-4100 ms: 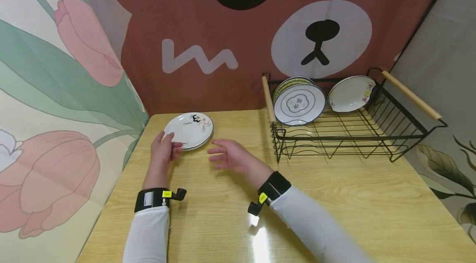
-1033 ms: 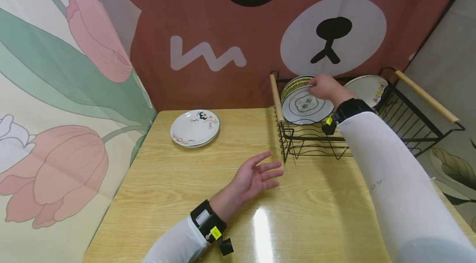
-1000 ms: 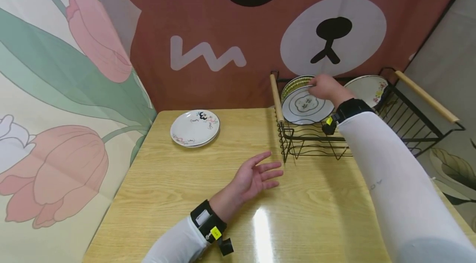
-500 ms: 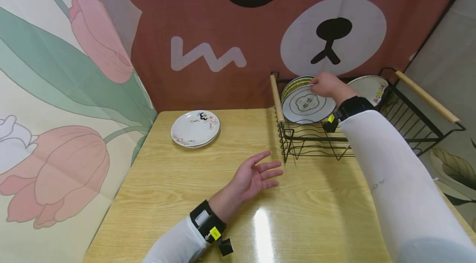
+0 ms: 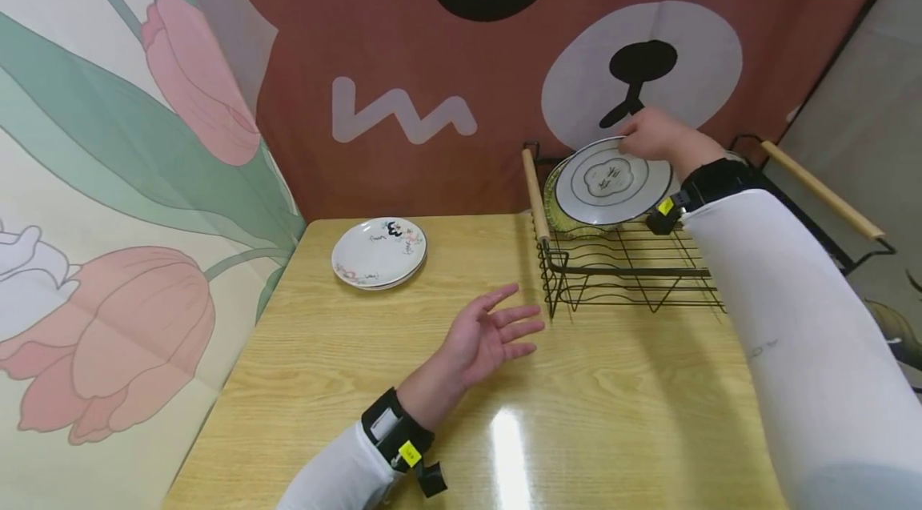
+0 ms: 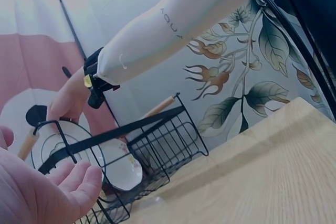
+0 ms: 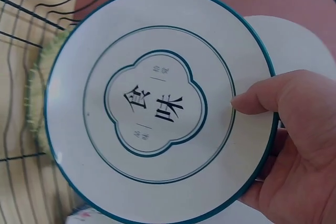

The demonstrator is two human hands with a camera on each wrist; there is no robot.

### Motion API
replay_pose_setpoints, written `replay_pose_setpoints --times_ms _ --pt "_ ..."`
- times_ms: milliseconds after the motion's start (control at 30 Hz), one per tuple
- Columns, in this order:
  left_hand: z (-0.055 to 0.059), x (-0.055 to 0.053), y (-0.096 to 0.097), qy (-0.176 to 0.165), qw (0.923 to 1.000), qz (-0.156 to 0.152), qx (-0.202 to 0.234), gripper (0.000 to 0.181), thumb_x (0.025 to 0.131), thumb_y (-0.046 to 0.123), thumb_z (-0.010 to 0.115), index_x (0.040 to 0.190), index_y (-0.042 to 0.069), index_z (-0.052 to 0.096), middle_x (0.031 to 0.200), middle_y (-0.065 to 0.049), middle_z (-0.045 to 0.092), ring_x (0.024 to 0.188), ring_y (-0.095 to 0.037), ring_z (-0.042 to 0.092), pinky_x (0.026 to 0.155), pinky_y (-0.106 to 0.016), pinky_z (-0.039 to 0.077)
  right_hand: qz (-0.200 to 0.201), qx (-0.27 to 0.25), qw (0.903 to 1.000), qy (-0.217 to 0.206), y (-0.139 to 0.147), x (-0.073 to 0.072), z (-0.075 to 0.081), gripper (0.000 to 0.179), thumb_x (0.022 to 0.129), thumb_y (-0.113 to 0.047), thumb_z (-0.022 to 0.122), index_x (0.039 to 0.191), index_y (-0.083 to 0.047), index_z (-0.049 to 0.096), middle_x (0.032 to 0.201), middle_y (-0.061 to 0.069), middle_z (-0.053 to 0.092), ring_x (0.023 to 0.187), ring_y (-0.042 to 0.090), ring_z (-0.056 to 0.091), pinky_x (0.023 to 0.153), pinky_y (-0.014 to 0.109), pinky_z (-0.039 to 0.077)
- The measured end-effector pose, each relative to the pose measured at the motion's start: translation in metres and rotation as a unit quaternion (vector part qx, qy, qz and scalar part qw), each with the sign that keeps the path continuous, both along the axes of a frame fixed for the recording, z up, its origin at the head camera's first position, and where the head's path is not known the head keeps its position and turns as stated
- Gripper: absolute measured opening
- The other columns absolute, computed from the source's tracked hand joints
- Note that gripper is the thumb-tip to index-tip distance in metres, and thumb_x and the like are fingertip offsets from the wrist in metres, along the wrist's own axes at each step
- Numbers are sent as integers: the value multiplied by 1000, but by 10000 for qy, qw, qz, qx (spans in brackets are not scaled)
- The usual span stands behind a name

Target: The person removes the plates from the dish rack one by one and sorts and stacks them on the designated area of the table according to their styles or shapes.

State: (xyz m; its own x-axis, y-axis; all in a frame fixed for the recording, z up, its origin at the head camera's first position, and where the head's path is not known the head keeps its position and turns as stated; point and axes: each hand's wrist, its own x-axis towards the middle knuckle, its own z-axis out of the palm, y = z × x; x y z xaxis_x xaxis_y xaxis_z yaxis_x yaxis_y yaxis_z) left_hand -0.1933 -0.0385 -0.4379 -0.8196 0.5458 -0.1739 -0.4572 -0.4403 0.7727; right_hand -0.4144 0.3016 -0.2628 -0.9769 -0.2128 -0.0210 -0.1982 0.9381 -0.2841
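My right hand (image 5: pixel 659 135) pinches the rim of a white plate (image 5: pixel 611 180) with a dark blue edge and printed characters, thumb on its face and fingers behind. The plate is tilted, raised over the left part of the black wire dish rack (image 5: pixel 648 271). Behind it shows a green-patterned plate (image 5: pixel 558 210). In the right wrist view the held plate (image 7: pixel 157 93) fills most of the picture. My left hand (image 5: pixel 483 338) is palm up over the table, fingers spread and holding nothing, just left of the rack's front corner.
A small stack of white plates (image 5: pixel 379 252) with floral print lies at the table's back left. In the left wrist view, a flower-edged dish (image 6: pixel 122 169) leans in the rack. The rack has wooden handles (image 5: pixel 821 190). A printed cloth (image 5: pixel 403 30) hangs behind the wooden table (image 5: pixel 324 382).
The right hand first went from beside the plate stack to the rack and took the blue-edged plate's rim. It has now lifted that plate up. The left hand moved right, away from the stack.
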Motion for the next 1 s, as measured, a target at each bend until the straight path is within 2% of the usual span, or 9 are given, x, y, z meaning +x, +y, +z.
replay_pose_setpoints --times_ms 167,267,433,567,667,733,867,1000 --pt "8 -2 -4 6 9998 -7 178 54 107 39 37 158 20 37 158 -27 43 121 -25 68 97 -42 56 -160 -234 9996 -31 4 3 23 42 100 -17 51 129 9 64 128 35 59 104 40 61 80 38 53" --pt "12 -4 -7 2 9997 -1 228 54 107 39 36 158 21 36 158 -26 44 120 -24 68 99 -42 56 -321 -508 9980 -176 6 7 36 43 102 -21 50 132 7 62 131 33 55 102 41 62 79 39 58" --pt "16 -7 -15 43 9996 71 258 54 107 39 35 158 20 35 159 -26 42 122 -26 68 99 -44 55 -432 -1029 9932 -329 6 17 54 46 104 -29 51 135 4 62 140 27 48 115 41 53 76 43 62" --pt "22 -10 -23 101 9993 187 291 54 107 39 34 158 20 35 160 -26 41 125 -27 66 100 -45 54 -538 -1381 9881 -410 2 27 68 52 105 -37 51 140 1 60 142 25 51 121 36 49 75 37 60" --pt "26 -12 -28 99 9989 250 379 54 107 38 34 158 21 35 160 -25 41 124 -28 67 99 -43 55 -466 -1441 9881 -256 -1 31 75 53 104 -40 53 139 -1 61 127 21 62 108 27 59 72 30 58" --pt "29 -12 -32 121 9987 267 422 53 108 38 34 158 21 34 161 -26 40 122 -27 67 98 -42 55 -428 -1552 9868 -196 -2 33 79 53 104 -41 54 140 -2 62 116 11 66 97 19 63 70 27 58" --pt "34 -13 -37 260 9984 299 409 55 107 37 33 160 20 31 162 -27 37 121 -26 67 99 -42 54 -376 -2106 9765 -275 -3 38 82 49 103 -41 57 139 -8 64 101 -8 65 86 8 64 72 23 58" --pt "37 -13 -41 355 9979 420 342 55 108 36 32 160 20 31 156 -26 46 119 -25 68 98 -43 55 -417 -2996 9520 -469 -7 46 83 41 101 -38 63 136 -16 67 95 -14 67 84 6 66 71 22 59"
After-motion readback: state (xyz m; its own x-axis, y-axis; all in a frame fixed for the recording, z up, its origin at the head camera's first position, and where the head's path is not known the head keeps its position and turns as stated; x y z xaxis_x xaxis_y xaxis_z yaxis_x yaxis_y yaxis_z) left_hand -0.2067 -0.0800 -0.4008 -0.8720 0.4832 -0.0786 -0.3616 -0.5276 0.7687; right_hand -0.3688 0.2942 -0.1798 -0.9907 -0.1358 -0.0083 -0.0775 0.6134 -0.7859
